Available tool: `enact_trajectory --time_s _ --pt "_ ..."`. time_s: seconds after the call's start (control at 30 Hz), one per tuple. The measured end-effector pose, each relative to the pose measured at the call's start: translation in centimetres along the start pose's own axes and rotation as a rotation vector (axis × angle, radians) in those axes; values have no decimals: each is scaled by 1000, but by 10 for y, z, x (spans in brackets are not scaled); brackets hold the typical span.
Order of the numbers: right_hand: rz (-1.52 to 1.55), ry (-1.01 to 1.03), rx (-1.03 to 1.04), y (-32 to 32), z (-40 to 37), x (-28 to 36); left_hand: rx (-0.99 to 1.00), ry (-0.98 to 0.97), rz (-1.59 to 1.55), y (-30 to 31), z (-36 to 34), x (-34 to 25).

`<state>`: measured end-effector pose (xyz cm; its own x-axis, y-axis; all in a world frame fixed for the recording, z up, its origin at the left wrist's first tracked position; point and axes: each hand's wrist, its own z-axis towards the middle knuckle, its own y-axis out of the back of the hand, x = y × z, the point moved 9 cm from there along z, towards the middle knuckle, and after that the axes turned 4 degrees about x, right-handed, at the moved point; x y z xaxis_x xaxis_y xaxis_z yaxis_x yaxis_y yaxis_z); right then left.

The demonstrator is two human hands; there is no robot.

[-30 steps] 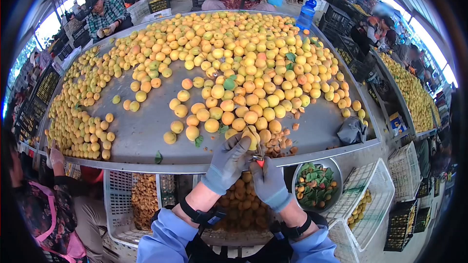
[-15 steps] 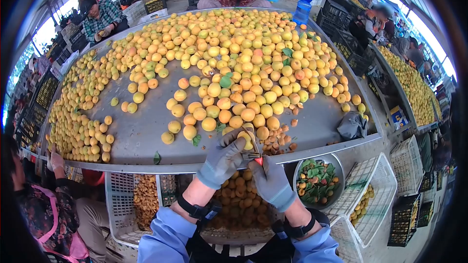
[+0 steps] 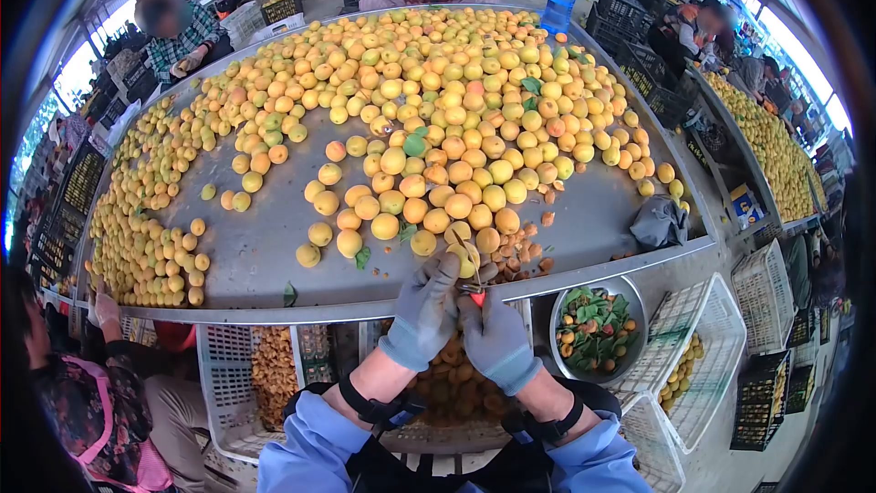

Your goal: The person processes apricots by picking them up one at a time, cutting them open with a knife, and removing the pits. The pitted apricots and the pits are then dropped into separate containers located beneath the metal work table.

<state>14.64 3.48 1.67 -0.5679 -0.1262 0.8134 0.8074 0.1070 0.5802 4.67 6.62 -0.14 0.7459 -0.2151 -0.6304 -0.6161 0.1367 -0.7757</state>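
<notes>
My gloved left hand (image 3: 425, 304) grips a yellow apricot (image 3: 468, 262) at the near edge of the metal table (image 3: 365, 313). A small red-handled knife (image 3: 477, 298) is in my gloved right hand (image 3: 494, 329), its thin curved blade against the apricot. Both hands almost touch, and fingers hide part of the fruit. Just beyond them spreads a big heap of whole apricots (image 3: 429, 110). Orange halves and pits (image 3: 520, 251) lie to the right of the held fruit.
A metal bowl (image 3: 558, 361) of leaves and fruit stands at lower right, beside white crates (image 3: 712, 310). Another white crate (image 3: 219, 383) is at lower left, next to a seated person (image 3: 100, 402). A blue bottle (image 3: 558, 5) and a dark bag (image 3: 659, 223) rest on the table.
The apricot and knife have shifted slightly within my hands, with the blade now further round the fruit. The view has tilted a little. The person across the table has moved their hands slightly.
</notes>
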Motion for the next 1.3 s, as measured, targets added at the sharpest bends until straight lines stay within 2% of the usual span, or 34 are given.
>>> enact_trajectory --time_s 0.13,0.2,0.33,0.43,0.53,0.63,0.7,0.83,0.9,0.93,1.0,1.13,1.3 --pt "85 8 20 7 3 5 75 -32 37 1 7 -14" --pt "100 7 27 11 4 8 173 23 94 -3 6 -14" --pt "83 31 35 11 6 8 133 57 62 13 8 -5" --pt "156 0 44 11 5 12 93 3 39 15 9 2" --pt "109 23 22 13 5 9 22 51 14 16 6 7" --pt "19 17 137 9 6 3 73 23 109 15 12 -11" --pt "33 17 157 12 5 7 219 118 263 9 13 -13" --pt "112 -23 157 9 5 3 135 165 222 11 9 -5" --pt "85 -4 139 9 5 4 173 78 -19 8 14 2" --pt "58 13 119 10 5 5 174 80 -18 6 14 2" --pt "58 -12 129 5 5 1 50 72 -72 12 13 -1" --pt "79 -108 173 -2 4 -4 12 37 -48 12 11 2" --pt "-8 -81 126 -6 3 -7 -84 32 -7 11 7 3"
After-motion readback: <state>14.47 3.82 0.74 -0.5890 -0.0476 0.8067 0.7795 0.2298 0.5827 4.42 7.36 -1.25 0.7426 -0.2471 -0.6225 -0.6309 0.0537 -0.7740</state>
